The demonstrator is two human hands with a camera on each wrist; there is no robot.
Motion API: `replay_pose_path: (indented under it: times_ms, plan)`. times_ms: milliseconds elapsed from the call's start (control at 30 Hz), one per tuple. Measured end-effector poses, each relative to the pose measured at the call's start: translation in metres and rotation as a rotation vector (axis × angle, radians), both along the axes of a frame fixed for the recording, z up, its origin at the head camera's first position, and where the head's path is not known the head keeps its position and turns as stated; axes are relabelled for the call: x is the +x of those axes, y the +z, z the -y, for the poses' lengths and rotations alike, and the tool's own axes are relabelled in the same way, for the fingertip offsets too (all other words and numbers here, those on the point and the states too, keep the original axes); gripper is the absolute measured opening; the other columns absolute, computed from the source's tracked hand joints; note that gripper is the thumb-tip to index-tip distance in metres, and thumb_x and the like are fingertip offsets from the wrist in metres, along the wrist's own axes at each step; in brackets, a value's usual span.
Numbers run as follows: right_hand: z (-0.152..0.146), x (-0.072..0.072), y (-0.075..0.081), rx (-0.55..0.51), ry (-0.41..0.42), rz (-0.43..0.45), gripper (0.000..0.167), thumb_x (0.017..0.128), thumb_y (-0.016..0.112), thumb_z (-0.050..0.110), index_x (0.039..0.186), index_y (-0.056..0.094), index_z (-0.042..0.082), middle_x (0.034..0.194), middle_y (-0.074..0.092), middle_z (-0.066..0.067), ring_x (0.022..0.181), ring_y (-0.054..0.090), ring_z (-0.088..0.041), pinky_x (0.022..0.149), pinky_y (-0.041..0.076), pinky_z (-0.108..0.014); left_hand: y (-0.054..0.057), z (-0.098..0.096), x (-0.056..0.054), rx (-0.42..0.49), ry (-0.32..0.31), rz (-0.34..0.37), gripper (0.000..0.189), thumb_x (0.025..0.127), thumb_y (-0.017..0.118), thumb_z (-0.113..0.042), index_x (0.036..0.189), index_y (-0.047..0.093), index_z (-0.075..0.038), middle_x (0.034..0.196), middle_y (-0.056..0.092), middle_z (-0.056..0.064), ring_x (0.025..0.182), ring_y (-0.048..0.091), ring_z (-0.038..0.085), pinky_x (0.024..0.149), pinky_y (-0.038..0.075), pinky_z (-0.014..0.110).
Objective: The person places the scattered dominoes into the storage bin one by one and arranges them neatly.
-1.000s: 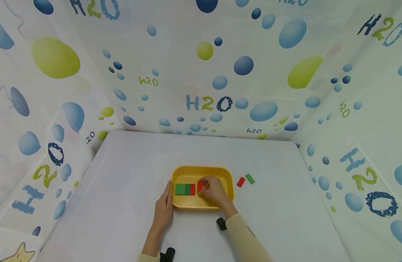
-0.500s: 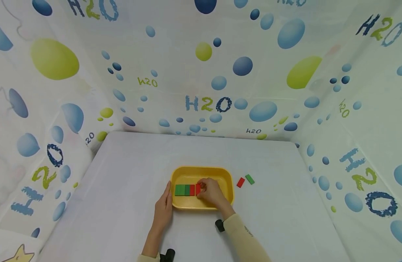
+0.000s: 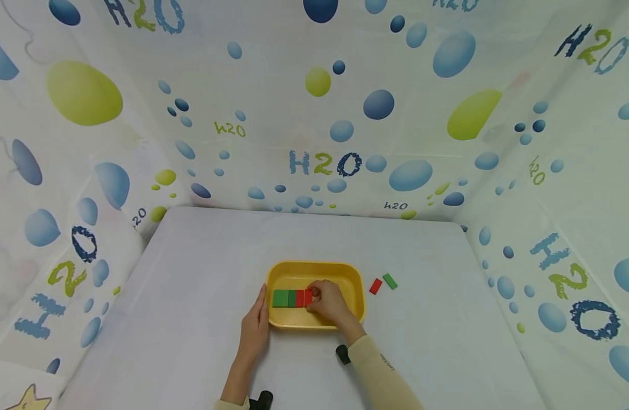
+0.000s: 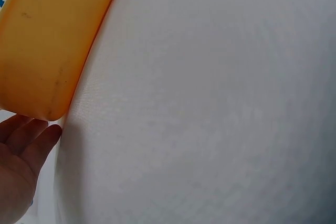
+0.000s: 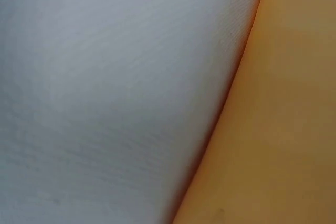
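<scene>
A yellow tray [image 3: 294, 274] stands on the table in the head view. Inside it a row of green blocks [image 3: 280, 298] and a red block [image 3: 300, 299] lies side by side. At the row's right end my right hand [image 3: 328, 302] pinches another red block [image 3: 308, 297], partly hidden by the fingers. My left hand [image 3: 255, 330] rests against the tray's left end with its fingers fairly straight. The left wrist view shows that hand's fingers [image 4: 39, 145] touching the tray's outer wall [image 4: 47, 51]. Only tray wall [image 5: 283, 103] and tabletop appear in the right wrist view.
To the right of the tray, a loose red block [image 3: 375, 286] and a loose green block [image 3: 390, 281] lie on the white-covered table [image 3: 206, 256]. Patterned sheets [image 3: 273, 85] surround the table at the back and sides.
My right hand has shifted slightly left, bringing the pinched red block from a small gap up against the row's end. The left hand stays at the tray's left end.
</scene>
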State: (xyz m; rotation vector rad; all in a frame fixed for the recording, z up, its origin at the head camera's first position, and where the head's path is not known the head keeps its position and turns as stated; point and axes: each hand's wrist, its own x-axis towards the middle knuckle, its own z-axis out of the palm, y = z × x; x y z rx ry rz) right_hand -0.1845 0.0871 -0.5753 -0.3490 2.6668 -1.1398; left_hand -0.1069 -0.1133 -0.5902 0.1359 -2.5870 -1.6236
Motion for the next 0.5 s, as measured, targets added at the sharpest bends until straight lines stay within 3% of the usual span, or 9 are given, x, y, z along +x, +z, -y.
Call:
replay_pose_path:
  times_ms: [500]
  plan:
    - [0.0005, 0.0009, 0.0014, 0.016, 0.025, -0.027, 0.042, 0.07, 0.087, 0.007, 0.107, 0.07, 0.001, 0.084, 0.056, -0.004, 0.068, 0.053, -0.01, 0.069, 0.05, -0.021, -0.0006, -0.0001, 0.0002, -0.012, 0.003, -0.001, 0.048, 0.107, 0.035, -0.016, 0.155, 0.03, -0.015, 0.157, 0.035, 0.004, 0.145, 0.034, 0.023, 0.117, 0.032, 0.039]
